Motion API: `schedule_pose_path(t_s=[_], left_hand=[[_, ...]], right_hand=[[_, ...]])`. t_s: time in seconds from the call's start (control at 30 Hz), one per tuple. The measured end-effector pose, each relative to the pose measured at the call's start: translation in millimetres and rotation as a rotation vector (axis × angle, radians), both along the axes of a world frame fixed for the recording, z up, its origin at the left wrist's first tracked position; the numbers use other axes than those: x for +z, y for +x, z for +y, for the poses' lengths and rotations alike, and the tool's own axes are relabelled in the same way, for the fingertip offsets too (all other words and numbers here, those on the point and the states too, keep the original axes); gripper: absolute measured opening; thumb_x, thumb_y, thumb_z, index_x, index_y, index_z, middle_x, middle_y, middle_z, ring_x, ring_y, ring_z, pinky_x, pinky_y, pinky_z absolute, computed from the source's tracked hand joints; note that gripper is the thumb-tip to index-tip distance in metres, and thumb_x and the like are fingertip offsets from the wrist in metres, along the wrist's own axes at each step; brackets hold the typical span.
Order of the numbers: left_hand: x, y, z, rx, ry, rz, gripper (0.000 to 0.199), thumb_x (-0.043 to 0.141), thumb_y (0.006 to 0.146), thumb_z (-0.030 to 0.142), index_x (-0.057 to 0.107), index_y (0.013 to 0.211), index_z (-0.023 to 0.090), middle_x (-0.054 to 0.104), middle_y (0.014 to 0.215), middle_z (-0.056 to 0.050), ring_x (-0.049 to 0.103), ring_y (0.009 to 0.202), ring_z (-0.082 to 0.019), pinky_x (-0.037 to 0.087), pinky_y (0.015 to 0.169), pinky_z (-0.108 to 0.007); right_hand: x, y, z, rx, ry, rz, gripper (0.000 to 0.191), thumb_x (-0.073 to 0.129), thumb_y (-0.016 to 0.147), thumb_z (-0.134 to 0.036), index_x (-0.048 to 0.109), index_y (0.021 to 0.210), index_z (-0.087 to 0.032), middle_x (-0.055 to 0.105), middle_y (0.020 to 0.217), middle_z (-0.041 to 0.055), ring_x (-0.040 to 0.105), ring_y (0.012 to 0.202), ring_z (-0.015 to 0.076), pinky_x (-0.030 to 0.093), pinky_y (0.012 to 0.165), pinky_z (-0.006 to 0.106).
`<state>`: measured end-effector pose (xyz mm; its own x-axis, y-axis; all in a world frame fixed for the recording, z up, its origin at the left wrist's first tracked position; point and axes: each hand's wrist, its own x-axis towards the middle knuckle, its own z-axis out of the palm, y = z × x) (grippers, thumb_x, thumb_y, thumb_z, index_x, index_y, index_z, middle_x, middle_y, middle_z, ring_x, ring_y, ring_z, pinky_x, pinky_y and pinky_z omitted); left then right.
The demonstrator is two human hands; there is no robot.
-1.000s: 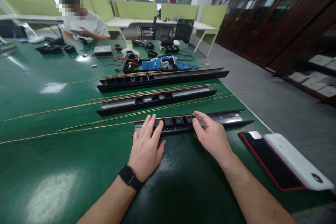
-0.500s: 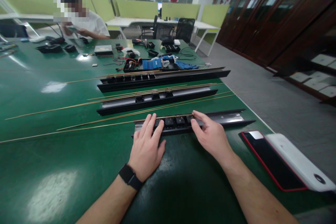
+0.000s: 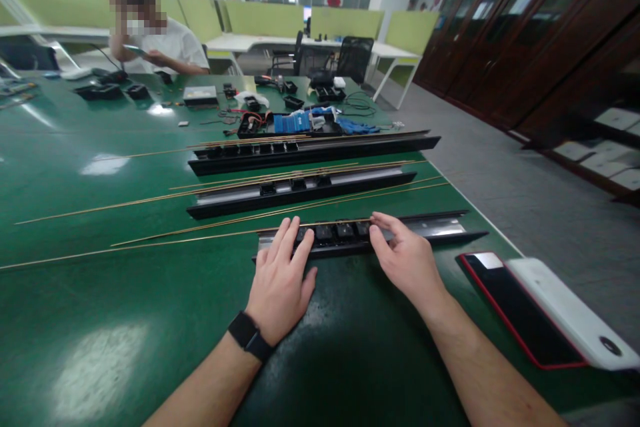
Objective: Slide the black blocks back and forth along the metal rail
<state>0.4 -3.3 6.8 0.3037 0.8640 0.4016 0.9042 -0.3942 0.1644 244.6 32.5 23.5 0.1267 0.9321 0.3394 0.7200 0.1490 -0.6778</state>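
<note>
My left hand [image 3: 280,273], a black watch [image 3: 245,330] on its wrist, lies over the left end of the nearest black channel [image 3: 443,228] with its fingers extended. Small black blocks [image 3: 345,231] sit in a row inside this channel, partly under my left fingertips. Along the top of the blocks runs a thin gold-coloured rod [image 3: 220,237], sticking out far to the left. At the right end of the row, the thumb and index finger of my right hand [image 3: 407,253] close in by the last block and the rod's end. What they grip is hidden.
Behind lie a second channel [image 3: 360,185] and a third channel [image 3: 375,145], with more thin rods. A red-edged phone [image 3: 520,310] and a white device [image 3: 565,313] lie at right. Farther back are blue gloves [image 3: 355,125] and a seated person [image 3: 170,43].
My right hand has shifted very slightly right along the row of blocks. The left hand stays in place. Across the table, the person has raised one hand towards the head.
</note>
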Motion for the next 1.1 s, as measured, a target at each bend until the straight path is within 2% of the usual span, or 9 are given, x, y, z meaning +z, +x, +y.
schedule_pose_path(t_s=[0.17,0.47,0.83,1.1], left_hand=[[0.6,0.2,-0.1,0.002,-0.010,-0.011,0.059,0.059,0.097,0.023,0.047,0.154,0.020,0.036,0.170,-0.018,0.032,0.159,-0.035,0.051,0.110,-0.058],[0.4,0.2,0.0,-0.001,-0.006,-0.013,0.059,0.060,0.096,0.023,0.047,0.154,0.019,0.036,0.170,-0.018,0.031,0.159,-0.035,0.051,0.110,-0.058],[-0.1,0.0,-0.1,0.002,0.000,0.004,0.059,0.060,0.097,0.024,0.047,0.154,0.018,0.035,0.170,-0.018,0.031,0.160,-0.034,0.051,0.110,-0.057],[0.7,0.3,-0.2,-0.003,-0.003,-0.001,0.058,0.059,0.098,0.024,0.047,0.154,0.018,0.036,0.170,-0.018,0.032,0.159,-0.034,0.051,0.109,-0.058]], right_hand=[[1.5,-1.9,-2.0,0.031,0.002,0.007,0.047,0.060,0.098,-0.044,0.068,0.138,-0.021,0.078,0.124,0.0081,0.076,0.109,0.0265,0.061,0.098,0.042],[1.3,-2.2,-1.6,0.023,-0.014,-0.032,0.044,0.058,0.099,-0.045,0.073,0.132,-0.021,0.078,0.124,0.0083,0.075,0.111,0.0279,0.060,0.100,0.043],[-1.2,0.8,0.8,-0.016,0.004,-0.018,0.043,0.058,0.098,-0.046,0.074,0.129,-0.021,0.079,0.119,0.0084,0.077,0.105,0.0268,0.059,0.101,0.044],[-1.5,-0.1,0.6,0.035,-0.001,0.017,0.044,0.061,0.098,-0.043,0.069,0.136,-0.022,0.078,0.124,0.0077,0.075,0.110,0.0261,0.060,0.100,0.042]])
